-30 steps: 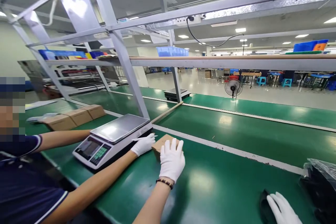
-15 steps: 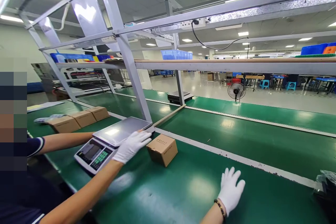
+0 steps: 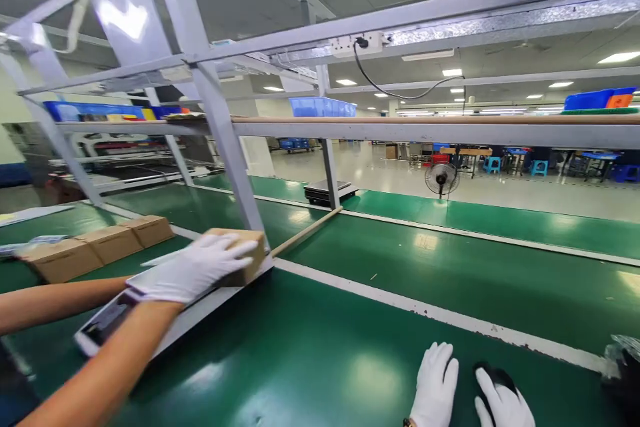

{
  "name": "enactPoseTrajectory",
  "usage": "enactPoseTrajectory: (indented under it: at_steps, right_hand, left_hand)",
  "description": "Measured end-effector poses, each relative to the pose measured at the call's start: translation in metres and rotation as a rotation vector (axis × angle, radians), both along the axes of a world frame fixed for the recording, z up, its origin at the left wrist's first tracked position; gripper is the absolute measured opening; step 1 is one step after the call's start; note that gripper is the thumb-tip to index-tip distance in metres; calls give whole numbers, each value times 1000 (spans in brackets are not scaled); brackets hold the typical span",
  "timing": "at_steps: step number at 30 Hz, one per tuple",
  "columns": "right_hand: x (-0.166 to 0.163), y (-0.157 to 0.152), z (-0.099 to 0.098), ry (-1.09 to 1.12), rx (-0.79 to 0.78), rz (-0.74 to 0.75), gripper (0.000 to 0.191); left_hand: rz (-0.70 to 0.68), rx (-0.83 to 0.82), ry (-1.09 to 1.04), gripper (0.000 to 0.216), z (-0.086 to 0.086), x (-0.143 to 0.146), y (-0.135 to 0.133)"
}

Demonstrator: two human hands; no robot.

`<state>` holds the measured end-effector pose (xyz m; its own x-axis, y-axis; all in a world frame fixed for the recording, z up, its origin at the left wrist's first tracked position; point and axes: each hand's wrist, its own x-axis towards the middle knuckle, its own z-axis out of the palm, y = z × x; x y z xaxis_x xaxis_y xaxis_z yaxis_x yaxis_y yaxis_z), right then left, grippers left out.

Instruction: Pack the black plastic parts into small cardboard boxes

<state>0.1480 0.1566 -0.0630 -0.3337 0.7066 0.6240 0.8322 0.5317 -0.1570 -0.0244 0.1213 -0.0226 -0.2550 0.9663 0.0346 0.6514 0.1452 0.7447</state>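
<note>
A grey metal frame (image 3: 220, 127) stands over a long green bench (image 3: 350, 347), which runs from left to right across the view. Near its left end sits a scale (image 3: 107, 323), tilted in the picture with its display toward the near edge. A small cardboard box (image 3: 250, 260) rests on the scale's far end, and a co-worker's gloved hand (image 3: 193, 267) lies flat over it, at the end of a bare forearm that comes in from the lower left. Beyond it, three more boxes (image 3: 100, 243) lie in a row, touching end to end.

The person's own hands are at the bottom edge, well apart from the scale and to its right. The left hand (image 3: 436, 383), in a white glove, lies palm down on the bare bench with its fingers together, pointing away from the body and holding nothing. Just beside it, the right hand (image 3: 503, 403) covers a small black object (image 3: 493, 375), with two fingers spread in a V over the top. The object's far end shows between and past the fingertips, so its long axis seems to run away from the body. The palm is cut off by the frame, so I cannot tell whether this hand grips the object or only rests on it. A dark plastic bag (image 3: 623, 367) sits at the right edge, nearer the right hand.
</note>
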Motion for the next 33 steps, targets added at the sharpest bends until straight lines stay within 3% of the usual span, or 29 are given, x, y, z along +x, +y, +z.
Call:
enactPoseTrajectory:
  at_steps: [5,8,11,16,20,23,26,30,33]
  right_hand:
    - [-10,-10,-26,30,-53,-34,41]
    - [-6,-10,-32,61,-51,-20,49]
    - [-1,-7,-29,65,-65,32,56]
    - [3,-11,4,91,-73,138,58]
    - [-8,-16,32,186,-104,140,42]
    - [-16,-17,42,179,-162,159,34]
    - [-16,-23,55,115,-215,140,42]
    - [4,-26,82,135,-202,-76,31]
    - [41,-10,101,95,-178,-403,33]
  left_hand:
    - [-249,23,180,47,-3,5,3]
    - [-410,15,230,48,1,5,2]
    - [-435,-13,248,51,5,4,1]
    - [-373,-37,234,51,4,7,1]
    - [-289,-11,135,52,-2,7,5]
    - [-331,43,123,49,-3,5,10]
    - [-363,56,135,46,-1,3,12]
    - [-368,-5,135,49,5,4,12]
    - [-364,-41,139,51,9,5,12]
